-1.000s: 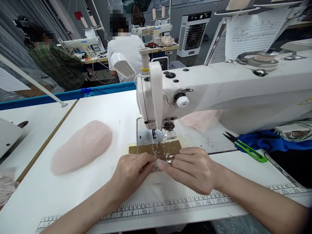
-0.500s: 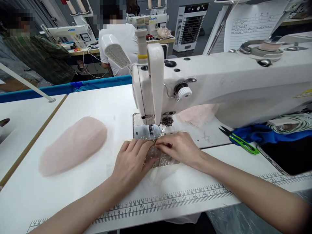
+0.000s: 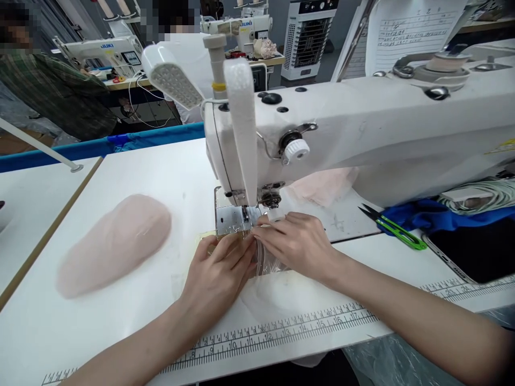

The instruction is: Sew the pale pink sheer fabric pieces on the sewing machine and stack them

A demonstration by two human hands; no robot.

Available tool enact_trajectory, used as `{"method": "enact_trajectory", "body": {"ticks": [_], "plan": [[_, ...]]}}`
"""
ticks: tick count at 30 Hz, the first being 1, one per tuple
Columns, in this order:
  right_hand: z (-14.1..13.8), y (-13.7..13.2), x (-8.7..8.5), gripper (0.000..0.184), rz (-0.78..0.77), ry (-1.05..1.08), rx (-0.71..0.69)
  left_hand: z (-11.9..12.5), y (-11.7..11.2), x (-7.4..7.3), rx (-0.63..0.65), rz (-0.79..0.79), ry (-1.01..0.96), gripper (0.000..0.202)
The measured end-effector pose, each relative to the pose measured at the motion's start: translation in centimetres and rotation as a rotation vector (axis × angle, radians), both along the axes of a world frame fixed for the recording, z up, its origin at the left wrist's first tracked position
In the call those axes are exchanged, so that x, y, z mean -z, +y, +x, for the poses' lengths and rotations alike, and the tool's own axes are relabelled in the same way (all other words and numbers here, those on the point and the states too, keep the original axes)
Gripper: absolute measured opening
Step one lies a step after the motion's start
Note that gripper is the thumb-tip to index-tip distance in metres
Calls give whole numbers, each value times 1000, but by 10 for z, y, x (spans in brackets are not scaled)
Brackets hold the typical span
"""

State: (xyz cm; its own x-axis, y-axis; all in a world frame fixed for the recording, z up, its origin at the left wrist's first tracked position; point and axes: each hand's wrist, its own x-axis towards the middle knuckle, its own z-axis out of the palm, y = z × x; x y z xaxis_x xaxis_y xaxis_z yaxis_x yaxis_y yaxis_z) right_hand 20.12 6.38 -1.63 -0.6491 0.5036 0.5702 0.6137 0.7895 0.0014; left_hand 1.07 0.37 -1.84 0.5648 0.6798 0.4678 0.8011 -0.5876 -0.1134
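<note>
A white sewing machine (image 3: 362, 123) stands across the white table (image 3: 169, 166). Both my hands press a thin, sheer piece of fabric (image 3: 269, 264) at the needle plate (image 3: 229, 220). My left hand (image 3: 219, 271) lies on the fabric just before the presser foot, fingers bent down onto it. My right hand (image 3: 300, 241) pinches the fabric's edge right beside the foot, fingertips together. The sheer fabric trails toward me over the table's printed ruler (image 3: 281, 332).
A pile of pale pink sheer pieces (image 3: 115, 244) lies at the left; more pink fabric (image 3: 322, 187) sits behind the needle. Green thread snips (image 3: 392, 228), blue cloth (image 3: 434, 214) and a dark phone-like slab (image 3: 475, 252) lie right. Two people (image 3: 52, 86) work at machines behind.
Both hands have slid forward with the fabric, from the table's near side up to the presser foot. The brown taped patch on the bed is now covered by hands and fabric.
</note>
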Motion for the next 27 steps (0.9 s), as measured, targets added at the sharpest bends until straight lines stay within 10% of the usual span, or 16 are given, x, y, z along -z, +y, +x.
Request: {"method": "enact_trajectory", "body": {"ticks": [27], "plan": [[-4, 11, 5, 32, -89, -233, 119, 0, 13, 1, -111, -25, 59, 27]]}}
